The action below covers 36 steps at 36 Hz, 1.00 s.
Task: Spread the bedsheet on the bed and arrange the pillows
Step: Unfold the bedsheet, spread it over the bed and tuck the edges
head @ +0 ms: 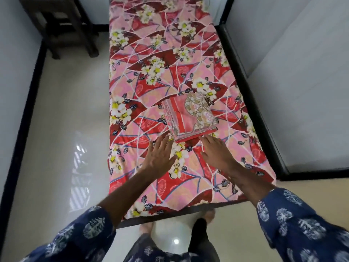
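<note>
A narrow bed (251, 103) with a dark frame runs away from me, its mattress covered in a pink and red floral cloth (151, 76). On the mattress near the foot lies a folded bedsheet (190, 118), red with a cream flower pattern, folded flat into a rectangle. My left hand (160, 154) reaches toward its near left corner with fingers apart, palm down, holding nothing. Just below the sheet's near edge, my right hand (217, 152) is spread flat. Neither hand grips the sheet. No pillow is in view.
A dark wooden stool (62, 27) stands on the floor at the far left of the bed. White walls close in on both sides, and the bed's right side runs along one. Glossy pale floor (66, 129) lies left of the bed. I stand at the foot.
</note>
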### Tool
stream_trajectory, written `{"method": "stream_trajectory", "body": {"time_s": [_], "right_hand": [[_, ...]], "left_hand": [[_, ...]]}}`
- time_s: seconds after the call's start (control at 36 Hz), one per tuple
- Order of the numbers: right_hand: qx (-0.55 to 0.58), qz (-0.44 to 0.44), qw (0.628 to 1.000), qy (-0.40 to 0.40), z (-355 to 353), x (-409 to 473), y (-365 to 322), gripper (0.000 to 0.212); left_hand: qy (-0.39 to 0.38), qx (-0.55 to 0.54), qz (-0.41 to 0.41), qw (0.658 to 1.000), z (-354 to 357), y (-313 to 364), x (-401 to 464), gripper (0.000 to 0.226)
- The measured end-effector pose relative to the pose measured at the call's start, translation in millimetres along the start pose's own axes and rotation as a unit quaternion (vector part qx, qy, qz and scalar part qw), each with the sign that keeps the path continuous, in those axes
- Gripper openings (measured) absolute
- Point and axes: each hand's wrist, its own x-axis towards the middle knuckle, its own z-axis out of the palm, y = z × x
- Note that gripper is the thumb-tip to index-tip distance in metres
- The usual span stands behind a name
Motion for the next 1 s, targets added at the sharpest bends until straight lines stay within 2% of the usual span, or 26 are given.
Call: {"method": "stream_trajectory", "body": {"time_s": [0.08,0.19,0.33,0.5,0.58,0.69,0.86,1.0], "right_hand": [[0.023,-0.024,0.999,-0.002,7,24,27,0.063],[0.043,-0.043,0.998,-0.029,45,54,67,0.067],[0.028,-0.081,0.995,-0.055,89,84,104,0.069],[-0.029,-0.14,0.99,0.016,116,132,125,0.078],[-0.062,-0.159,0.984,0.054,138,159,133,0.081],[-0.093,-0.174,0.976,0.091,167,191,140,0.084],[-0.127,-0.18,0.968,0.12,195,223,139,0.09],[-0.116,-0.172,0.966,0.153,192,238,132,0.097]], "left_hand": [[0.002,-0.009,-0.039,0.999,8,19,11,0.069],[-0.008,-0.024,-0.076,0.997,37,41,27,0.08],[-0.051,-0.058,-0.129,0.989,85,57,48,0.068],[-0.036,-0.053,-0.173,0.983,141,44,83,0.07],[-0.019,-0.009,-0.173,0.985,176,25,103,0.077],[0.008,0.039,-0.155,0.987,217,10,125,0.072],[0.049,0.016,-0.158,0.986,274,16,144,0.071],[0.082,0.013,-0.169,0.982,284,17,144,0.072]]}}
